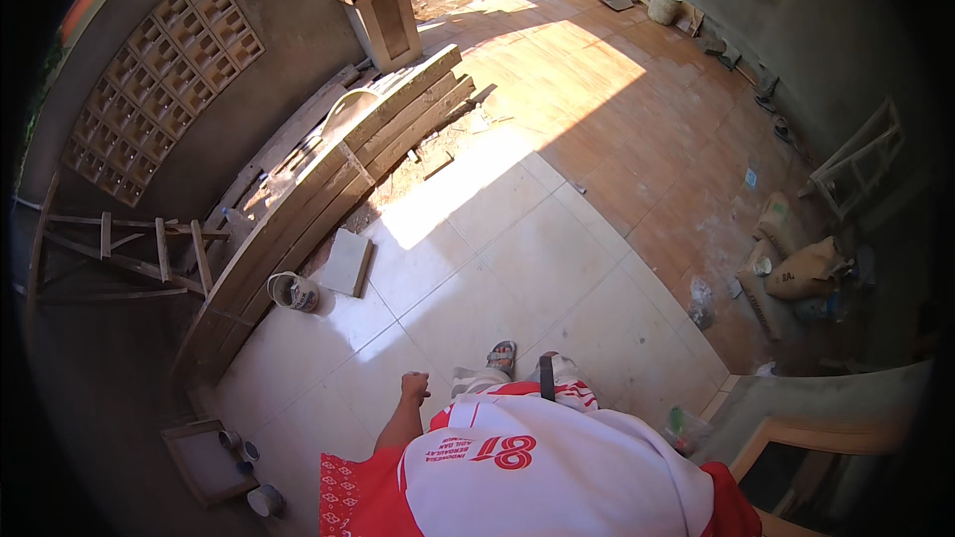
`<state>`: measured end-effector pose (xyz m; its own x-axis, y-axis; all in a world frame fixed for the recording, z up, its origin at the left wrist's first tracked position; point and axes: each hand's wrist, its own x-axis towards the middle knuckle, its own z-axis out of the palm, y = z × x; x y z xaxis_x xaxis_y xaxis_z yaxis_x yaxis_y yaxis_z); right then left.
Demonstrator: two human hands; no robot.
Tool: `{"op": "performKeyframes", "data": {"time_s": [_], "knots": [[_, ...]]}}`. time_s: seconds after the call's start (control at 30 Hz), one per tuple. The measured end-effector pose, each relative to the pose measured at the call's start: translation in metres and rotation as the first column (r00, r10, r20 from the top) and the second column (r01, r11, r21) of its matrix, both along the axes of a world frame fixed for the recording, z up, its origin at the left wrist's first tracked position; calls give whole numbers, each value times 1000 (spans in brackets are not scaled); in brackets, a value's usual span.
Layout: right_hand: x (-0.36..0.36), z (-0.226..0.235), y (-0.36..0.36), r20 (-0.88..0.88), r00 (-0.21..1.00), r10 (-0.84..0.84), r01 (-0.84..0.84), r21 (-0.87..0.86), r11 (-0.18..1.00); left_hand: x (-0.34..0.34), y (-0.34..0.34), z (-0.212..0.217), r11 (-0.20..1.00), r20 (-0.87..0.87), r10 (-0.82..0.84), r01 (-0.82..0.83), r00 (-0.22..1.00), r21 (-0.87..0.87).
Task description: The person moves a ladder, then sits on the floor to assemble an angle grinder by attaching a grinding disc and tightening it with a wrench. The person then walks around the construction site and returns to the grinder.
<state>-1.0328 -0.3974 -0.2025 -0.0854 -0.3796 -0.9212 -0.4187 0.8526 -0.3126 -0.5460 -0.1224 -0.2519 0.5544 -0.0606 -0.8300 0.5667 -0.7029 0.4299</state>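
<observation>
A person in a white-and-red printed shirt [597,472] stood on broad, cream square floor tiles [527,259], the left hand [415,387] curled into a loose fist with nothing visible in it; the right hand was out of view, its grip impossible to tell. Ahead and to the left, a small grey bucket with a raised handle [298,294] stood just beside a pale, brown-edged square tile stack [345,261]. A careless stride that way could have tipped the bucket or chipped a tile corner, while the grey open-toed sandal [502,358] offered toes scant protection.
</observation>
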Motion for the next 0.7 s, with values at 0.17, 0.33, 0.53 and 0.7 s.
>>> {"op": "performKeyframes", "data": {"time_s": [0.17,0.33,0.53,0.7], "knots": [[78,-19,-88,7,999,-52,51,117,992,174,-224,46,945,321,-129,215,938,-248],[164,-61,-252,30,991,-127,123,116,986,252,-414,46,915,285,-169,258,944,-311],[326,-21,-524,-2,994,107,-105,-235,966,282,-481,43,977,-16,-147,143,989,-156],[467,77,-740,90,988,128,-67,-501,863,311,-526,36,994,-137,-96,102,986,40]]}}
